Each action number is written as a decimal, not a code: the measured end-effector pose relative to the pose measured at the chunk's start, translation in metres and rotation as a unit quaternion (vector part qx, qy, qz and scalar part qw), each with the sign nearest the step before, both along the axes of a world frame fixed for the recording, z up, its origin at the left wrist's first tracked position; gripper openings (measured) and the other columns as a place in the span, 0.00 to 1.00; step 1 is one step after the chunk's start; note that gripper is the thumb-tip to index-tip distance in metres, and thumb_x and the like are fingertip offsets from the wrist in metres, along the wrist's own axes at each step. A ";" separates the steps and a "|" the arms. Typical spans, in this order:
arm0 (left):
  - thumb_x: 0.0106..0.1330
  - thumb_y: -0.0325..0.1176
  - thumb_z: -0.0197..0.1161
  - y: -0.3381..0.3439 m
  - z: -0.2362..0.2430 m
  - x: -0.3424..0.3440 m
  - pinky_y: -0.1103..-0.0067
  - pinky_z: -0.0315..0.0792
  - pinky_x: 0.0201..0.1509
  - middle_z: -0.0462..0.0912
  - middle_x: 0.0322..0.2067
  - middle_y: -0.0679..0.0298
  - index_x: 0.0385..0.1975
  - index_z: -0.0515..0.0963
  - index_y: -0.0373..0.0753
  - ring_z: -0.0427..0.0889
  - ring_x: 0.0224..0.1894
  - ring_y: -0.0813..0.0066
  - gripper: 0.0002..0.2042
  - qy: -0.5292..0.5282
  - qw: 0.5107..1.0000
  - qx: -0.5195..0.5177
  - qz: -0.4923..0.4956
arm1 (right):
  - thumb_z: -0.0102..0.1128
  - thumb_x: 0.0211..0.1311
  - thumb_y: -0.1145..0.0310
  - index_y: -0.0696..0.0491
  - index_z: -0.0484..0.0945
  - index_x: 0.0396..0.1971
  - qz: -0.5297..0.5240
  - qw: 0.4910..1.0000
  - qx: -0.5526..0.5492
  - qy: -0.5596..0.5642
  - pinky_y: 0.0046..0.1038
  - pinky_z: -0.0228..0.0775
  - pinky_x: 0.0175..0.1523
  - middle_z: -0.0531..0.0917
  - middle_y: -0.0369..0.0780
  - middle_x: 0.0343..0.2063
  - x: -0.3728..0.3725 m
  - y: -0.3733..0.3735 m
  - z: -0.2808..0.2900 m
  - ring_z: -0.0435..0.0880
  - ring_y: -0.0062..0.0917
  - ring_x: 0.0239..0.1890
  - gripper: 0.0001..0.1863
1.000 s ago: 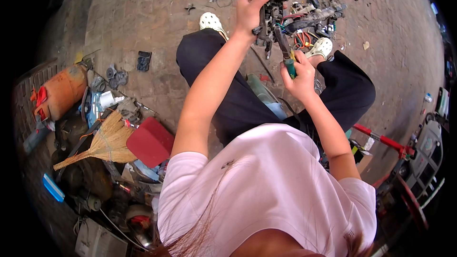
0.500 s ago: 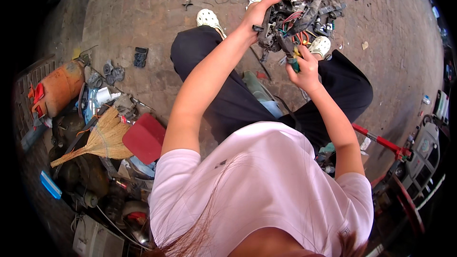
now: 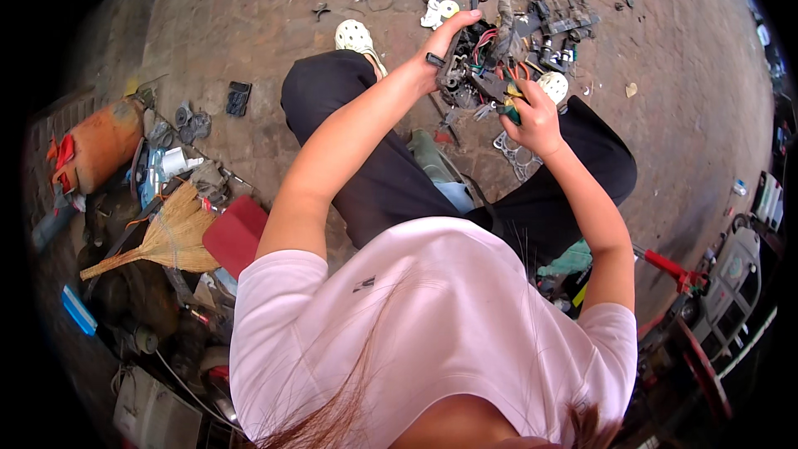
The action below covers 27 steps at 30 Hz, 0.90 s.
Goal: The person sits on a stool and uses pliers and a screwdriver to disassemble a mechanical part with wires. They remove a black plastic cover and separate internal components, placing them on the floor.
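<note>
Out in front, between my feet, my left hand (image 3: 440, 48) is closed around a dark, dirty switch assembly (image 3: 460, 75) with black stalks and loose coloured wires. A thick taped wire bundle (image 3: 504, 21) rises from its far side. My right hand (image 3: 536, 120) grips pliers (image 3: 510, 110) with green and yellow handles. The dark jaws point left against the near right part of the assembly; what exactly they bite on is too small to tell. Orange tool handles (image 3: 521, 70) lie just beyond my right hand.
Black plastic parts (image 3: 559, 40) lie on the brick floor beyond. A flat metal gasket (image 3: 517, 158) is near my right knee. At left are a straw broom (image 3: 170, 237), an orange cylinder (image 3: 104, 143) and a red board (image 3: 234, 237). A red metal bar (image 3: 665, 264) stands at right.
The assembly has come slightly nearer and left, turned so its wire bundle stands more upright. The pliers stay at its near right side. The view has shifted, and the gasket now shows.
</note>
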State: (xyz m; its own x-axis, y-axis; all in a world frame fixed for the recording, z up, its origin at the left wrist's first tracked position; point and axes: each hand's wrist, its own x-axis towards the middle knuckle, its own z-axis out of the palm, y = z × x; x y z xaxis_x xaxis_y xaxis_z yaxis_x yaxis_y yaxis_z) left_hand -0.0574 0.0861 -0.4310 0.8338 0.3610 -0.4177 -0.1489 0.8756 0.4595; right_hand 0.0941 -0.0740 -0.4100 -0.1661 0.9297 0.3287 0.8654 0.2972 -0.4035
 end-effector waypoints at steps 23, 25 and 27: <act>0.61 0.56 0.54 -0.009 -0.023 0.013 0.68 0.81 0.40 0.82 0.37 0.51 0.48 0.73 0.32 0.85 0.36 0.57 0.30 -0.006 1.000 0.013 -0.008 | 0.63 0.50 0.73 0.63 0.74 0.21 -0.050 0.958 -0.157 0.234 0.34 0.69 0.35 0.74 0.46 0.29 -0.007 -0.033 -0.002 0.76 0.42 0.31 0.09; 0.61 0.55 0.54 -0.007 -0.021 0.017 0.70 0.79 0.42 0.83 0.37 0.55 0.45 0.75 0.32 0.84 0.36 0.65 0.28 0.009 0.998 0.053 0.036 | 0.61 0.53 0.74 0.63 0.76 0.22 -0.082 0.921 -0.184 0.334 0.29 0.68 0.36 0.76 0.44 0.28 -0.018 -0.041 -0.001 0.77 0.35 0.30 0.07; 0.62 0.53 0.54 -0.007 -0.016 0.022 0.74 0.79 0.42 0.83 0.37 0.58 0.43 0.76 0.33 0.83 0.35 0.71 0.26 0.000 0.995 0.060 0.078 | 0.59 0.57 0.73 0.63 0.79 0.24 -0.117 0.866 -0.206 0.440 0.27 0.67 0.39 0.78 0.41 0.30 -0.038 -0.042 0.005 0.76 0.26 0.31 0.08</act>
